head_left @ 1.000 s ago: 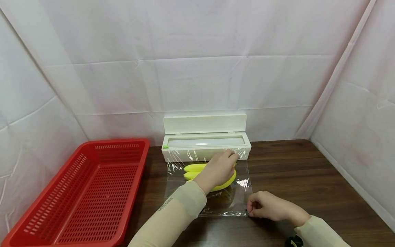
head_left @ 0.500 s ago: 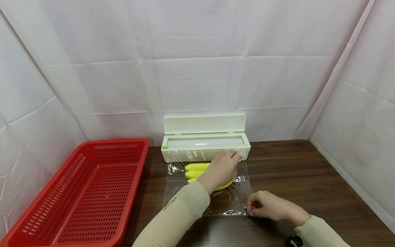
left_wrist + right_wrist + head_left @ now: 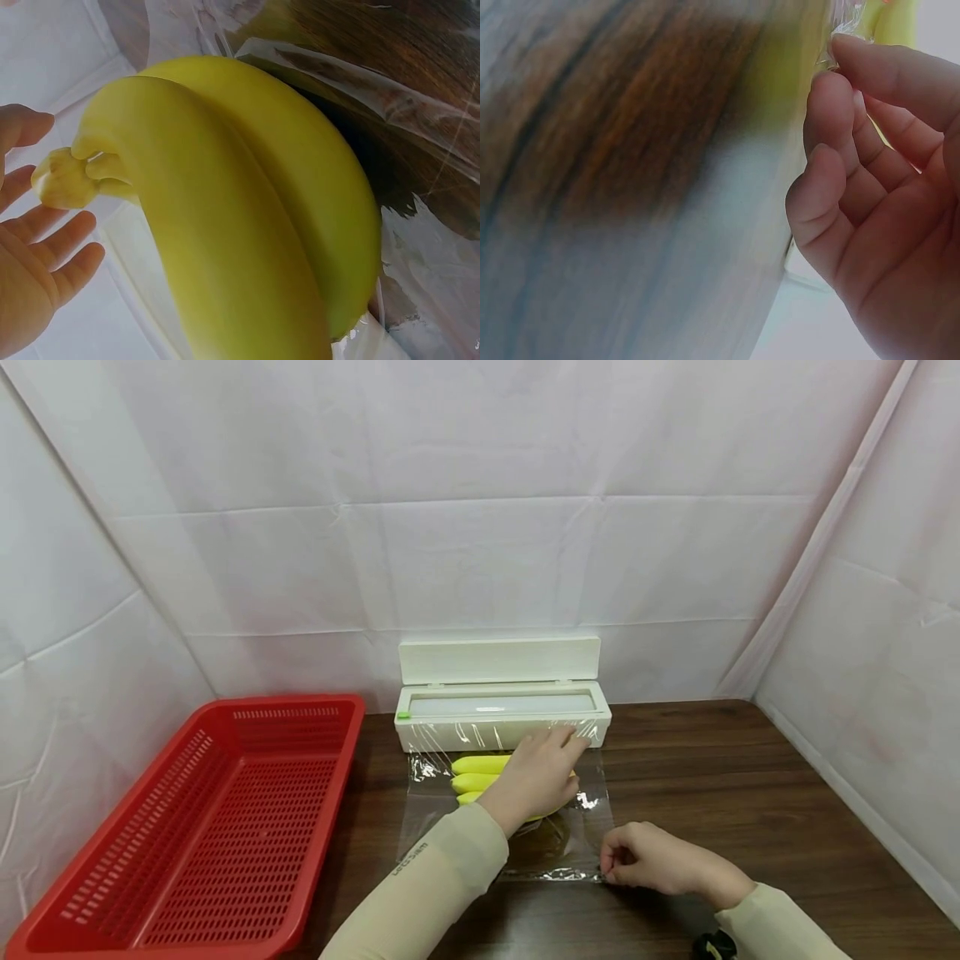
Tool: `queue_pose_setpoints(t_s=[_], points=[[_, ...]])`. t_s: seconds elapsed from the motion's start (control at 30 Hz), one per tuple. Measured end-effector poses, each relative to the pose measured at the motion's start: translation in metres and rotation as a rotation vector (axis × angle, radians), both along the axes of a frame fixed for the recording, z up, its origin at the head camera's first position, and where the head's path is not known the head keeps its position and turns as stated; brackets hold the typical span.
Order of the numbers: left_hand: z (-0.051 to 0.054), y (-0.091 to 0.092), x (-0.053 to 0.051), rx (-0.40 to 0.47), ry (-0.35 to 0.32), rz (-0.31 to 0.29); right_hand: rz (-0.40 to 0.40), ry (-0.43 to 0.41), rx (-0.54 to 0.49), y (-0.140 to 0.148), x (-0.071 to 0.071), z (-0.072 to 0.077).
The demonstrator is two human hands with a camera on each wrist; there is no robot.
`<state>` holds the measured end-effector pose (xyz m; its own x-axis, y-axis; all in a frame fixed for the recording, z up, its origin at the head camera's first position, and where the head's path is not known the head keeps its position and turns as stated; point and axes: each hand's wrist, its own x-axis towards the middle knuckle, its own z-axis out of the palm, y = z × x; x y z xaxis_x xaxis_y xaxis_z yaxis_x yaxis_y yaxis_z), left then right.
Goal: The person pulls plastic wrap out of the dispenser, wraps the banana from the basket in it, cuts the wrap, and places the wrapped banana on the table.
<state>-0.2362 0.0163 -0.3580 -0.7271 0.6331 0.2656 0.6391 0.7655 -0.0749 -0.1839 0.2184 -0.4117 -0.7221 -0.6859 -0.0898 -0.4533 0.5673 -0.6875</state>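
The right hand [image 3: 656, 862] pinches the corner of the clear film [image 3: 558, 847], apparently to hold it flat beneath the bananas [image 3: 217, 210], while the left hand [image 3: 534, 777] spreads loosely beside their stem [image 3: 61, 180].

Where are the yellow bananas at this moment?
In the head view, the bananas lie just below centre on the clear film, in front of the white box, the left hand over their right part.

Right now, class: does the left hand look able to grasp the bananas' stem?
Probably yes: the left hand is beside the stem, its fingers apart; nothing visible blocks the way, and the film seems to lie under the bananas.
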Motion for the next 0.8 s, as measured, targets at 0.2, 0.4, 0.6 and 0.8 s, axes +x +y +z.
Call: queue_pose_setpoints(t_s=[0.2, 0.4, 0.6, 0.8], points=[[0.001, -0.003, 0.002, -0.002, -0.018, 0.019, -0.001, -0.004, -0.005, 0.000, 0.000, 0.000], [0.005, -0.010, 0.007, 0.010, -0.043, 0.042, 0.003, 0.009, -0.001, 0.000, 0.001, -0.001], [0.009, -0.019, 0.010, 0.047, -0.064, 0.054, 0.005, 0.000, 0.001, 0.001, 0.001, 0.001], [0.008, -0.028, 0.012, 0.062, -0.073, 0.062, -0.003, -0.022, 0.002, 0.000, 0.002, 0.003]])
